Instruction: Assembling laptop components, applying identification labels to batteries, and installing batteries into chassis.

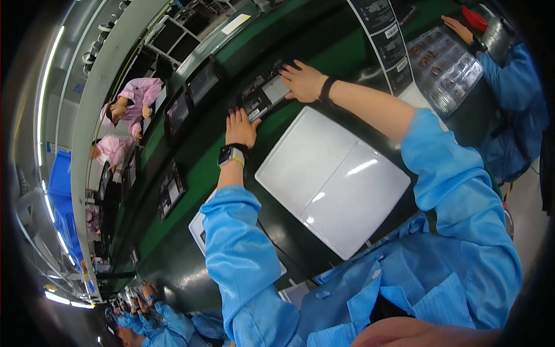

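On the green work surface lies an opened laptop base (272, 92), dark, with a pale battery panel and circuit parts showing. My left hand (240, 128) grips its left end, fingers over the edge and thumb along the near side. At the opposite end my right hand (304, 82) holds the right edge, fingers apart on top and thumb on the near side. The undersides of both grips are hidden. Between my forearms, nearer to me, sits a shiny white rectangular tray (335, 179) with a line across its middle.
Another opened laptop base (171, 189) lies to the left on the green belt (196, 170). Dark screens (202, 81) stand beyond. At right are a hanging labelled sheet (384, 40), a clear compartment tray (448, 66) of small parts, and a co-worker's blue sleeve (503, 78).
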Available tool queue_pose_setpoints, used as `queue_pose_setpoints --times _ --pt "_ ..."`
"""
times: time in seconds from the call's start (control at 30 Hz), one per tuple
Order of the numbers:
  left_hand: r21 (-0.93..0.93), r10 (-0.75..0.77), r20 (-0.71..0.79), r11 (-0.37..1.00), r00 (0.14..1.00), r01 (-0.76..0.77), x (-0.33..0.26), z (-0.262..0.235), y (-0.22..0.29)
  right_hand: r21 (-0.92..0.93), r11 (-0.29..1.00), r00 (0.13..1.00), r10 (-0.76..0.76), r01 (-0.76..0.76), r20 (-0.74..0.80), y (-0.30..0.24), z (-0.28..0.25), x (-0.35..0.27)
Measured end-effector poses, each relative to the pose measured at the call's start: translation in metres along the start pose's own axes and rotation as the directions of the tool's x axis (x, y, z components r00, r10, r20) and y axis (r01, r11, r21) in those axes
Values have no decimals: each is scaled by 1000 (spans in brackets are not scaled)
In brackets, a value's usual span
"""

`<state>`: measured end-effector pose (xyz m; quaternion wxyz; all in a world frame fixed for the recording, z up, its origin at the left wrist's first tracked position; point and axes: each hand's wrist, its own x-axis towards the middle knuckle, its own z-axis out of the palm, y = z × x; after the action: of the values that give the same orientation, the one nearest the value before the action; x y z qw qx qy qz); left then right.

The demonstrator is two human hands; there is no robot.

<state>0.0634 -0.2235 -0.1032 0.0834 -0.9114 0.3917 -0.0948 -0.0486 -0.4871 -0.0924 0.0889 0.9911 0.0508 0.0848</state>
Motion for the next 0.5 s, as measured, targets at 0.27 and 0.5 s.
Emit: queue_pose_setpoints --times 0.27,0.5 --pt "-414 9 91 910 996 30 -126 -104 -19 459 888 995 -60 15 83 -41 -51 -94" --pt "-656 -37 339 707 940 264 -316 -174 33 543 825 905 101 155 -413 -30 -5 -142"
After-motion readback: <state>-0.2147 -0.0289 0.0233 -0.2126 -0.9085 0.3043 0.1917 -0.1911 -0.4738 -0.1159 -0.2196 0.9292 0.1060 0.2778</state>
